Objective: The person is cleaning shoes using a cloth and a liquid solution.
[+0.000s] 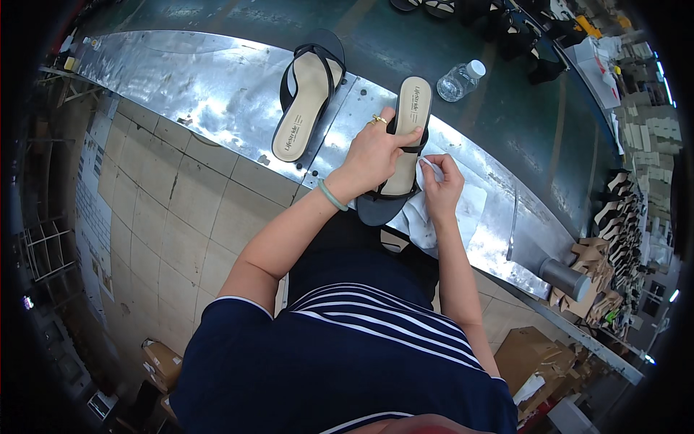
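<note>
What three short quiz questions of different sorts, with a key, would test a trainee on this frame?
1. True or false: the left hand presses on the sandal by the table's near edge.
2. What does the right hand pinch? A) white cloth B) water bottle C) cardboard box
3. Fill in: the second sandal lies untouched on the ____ table.

Key: 1 true; 2 A; 3 metal.

Lighting is bright and even from overhead. Strong patchy glare reflects off the metal bench surface point(217, 87). Shadows are soft and short. Centre is sharp; fisheye distortion bends straight edges near the rim, which darkens to a black, slightly blurred vignette.
</note>
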A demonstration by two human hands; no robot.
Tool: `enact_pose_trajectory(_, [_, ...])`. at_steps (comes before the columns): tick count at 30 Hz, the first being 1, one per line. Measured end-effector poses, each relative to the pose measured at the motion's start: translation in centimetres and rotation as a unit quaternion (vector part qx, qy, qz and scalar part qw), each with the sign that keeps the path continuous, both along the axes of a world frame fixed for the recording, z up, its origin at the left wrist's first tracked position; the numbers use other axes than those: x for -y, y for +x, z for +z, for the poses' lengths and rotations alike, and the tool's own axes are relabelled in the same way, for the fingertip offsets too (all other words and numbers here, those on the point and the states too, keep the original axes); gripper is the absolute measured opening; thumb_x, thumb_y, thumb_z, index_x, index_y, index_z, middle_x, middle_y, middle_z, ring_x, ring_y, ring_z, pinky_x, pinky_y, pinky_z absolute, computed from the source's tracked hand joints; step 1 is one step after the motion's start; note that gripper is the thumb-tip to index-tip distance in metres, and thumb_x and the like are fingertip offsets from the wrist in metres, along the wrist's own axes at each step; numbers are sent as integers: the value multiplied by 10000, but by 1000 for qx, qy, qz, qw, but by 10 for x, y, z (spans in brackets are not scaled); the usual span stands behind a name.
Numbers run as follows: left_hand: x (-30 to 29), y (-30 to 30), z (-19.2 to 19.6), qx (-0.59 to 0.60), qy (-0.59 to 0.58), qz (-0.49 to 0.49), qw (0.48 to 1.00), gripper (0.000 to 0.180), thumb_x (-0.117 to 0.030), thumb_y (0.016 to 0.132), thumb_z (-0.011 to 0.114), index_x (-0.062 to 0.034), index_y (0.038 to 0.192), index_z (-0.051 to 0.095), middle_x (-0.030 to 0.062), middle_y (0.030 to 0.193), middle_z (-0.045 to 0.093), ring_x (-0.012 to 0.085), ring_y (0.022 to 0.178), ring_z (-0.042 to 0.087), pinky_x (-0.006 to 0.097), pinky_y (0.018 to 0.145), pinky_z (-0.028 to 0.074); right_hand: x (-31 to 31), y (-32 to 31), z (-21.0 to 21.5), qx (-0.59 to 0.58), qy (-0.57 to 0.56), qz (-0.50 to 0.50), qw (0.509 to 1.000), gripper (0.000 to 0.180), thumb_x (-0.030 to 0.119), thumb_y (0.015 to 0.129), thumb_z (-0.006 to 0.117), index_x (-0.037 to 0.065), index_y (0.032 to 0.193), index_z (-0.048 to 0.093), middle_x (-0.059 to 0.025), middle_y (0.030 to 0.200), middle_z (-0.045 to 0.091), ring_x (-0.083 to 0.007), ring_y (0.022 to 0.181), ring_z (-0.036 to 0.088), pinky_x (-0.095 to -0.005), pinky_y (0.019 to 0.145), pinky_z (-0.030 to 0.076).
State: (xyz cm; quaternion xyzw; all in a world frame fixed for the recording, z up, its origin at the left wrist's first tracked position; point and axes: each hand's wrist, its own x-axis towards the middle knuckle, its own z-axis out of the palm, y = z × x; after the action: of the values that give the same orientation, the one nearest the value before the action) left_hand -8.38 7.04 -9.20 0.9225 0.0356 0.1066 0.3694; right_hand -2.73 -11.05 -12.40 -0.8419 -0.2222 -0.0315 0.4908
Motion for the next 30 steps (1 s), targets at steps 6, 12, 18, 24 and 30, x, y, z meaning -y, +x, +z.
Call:
enact_pose_trajectory(6, [1,-1,6,-16,6,-2,1000,539,-5,805,673,-258,1281,671,186,1220,466,351,920,609,424,839,530,3,-6,-1,31,-9,7,999,93,39,806,722,14,848,643,-112,808,662,-276,725,658,-321,661,495])
enact_pose_trajectory(12, [-1,0,-1,27,18,1,999,544,-10,809,673,-266,1288,666,195,1271,454,356,930,610,424,845,529,-2,-8,1,42,-14,-4,999,91,34,808,717,14,848,638,-114,807,655,-287,731,658,-327,656,496])
enact_pose_trajectory(18, [1,-1,2,-22,3,-6,1000,540,-7,805,675,-258,1283,671,191,1259,456,356,942,608,424,850,528,-7,-9,1,51,9,-24,998,88,27,803,712,20,853,640,-111,803,649,-296,727,656,-334,649,498])
enact_pose_trajectory(24, [1,-1,3,-14,0,-3,1000,544,-3,800,677,-253,1283,670,183,1245,457,354,935,607,427,841,530,1,-12,0,66,-31,-11,997,79,27,808,705,20,850,639,-115,809,648,-303,733,659,-344,646,501])
enact_pose_trajectory(30, [-1,1,0,37,17,6,999,579,14,769,691,-274,1270,683,207,1230,484,363,915,624,408,791,537,-4,-11,3,62,-20,-20,998,71,29,814,703,23,845,639,-115,811,649,-304,738,660,-344,644,498])
